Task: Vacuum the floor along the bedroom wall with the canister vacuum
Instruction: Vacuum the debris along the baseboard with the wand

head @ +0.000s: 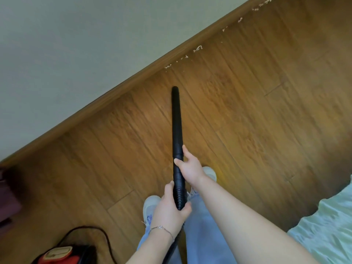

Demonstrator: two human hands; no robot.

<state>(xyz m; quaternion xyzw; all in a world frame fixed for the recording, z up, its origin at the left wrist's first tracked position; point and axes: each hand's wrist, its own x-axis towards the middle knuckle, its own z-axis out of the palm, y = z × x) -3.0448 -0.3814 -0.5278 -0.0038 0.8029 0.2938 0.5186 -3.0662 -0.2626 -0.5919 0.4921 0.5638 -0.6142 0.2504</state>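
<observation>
Black plastic vacuum wand [176, 121] points away over the wooden floor [247, 111], its tip near the skirting board [114, 88] but not touching it. The right hand [190, 168] holds the wand's near end with fingers curled round it. The left hand [169, 208] grips the ribbed hose [180, 199] just behind. White scraps [197, 48] lie along the skirting, farther right. The red canister [62, 254] sits near left, beside a black cord [106, 239].

The black vacuum wand [176, 121] is gripped near its near end by the right hand [190, 168]; the ribbed hose [180, 199] behind it is held by the left hand [169, 208]. The tip is pointed toward the baseboard [106, 96], where white scraps [198, 48] are scattered farther right. A red canister [62, 253] is seen near left.
</observation>
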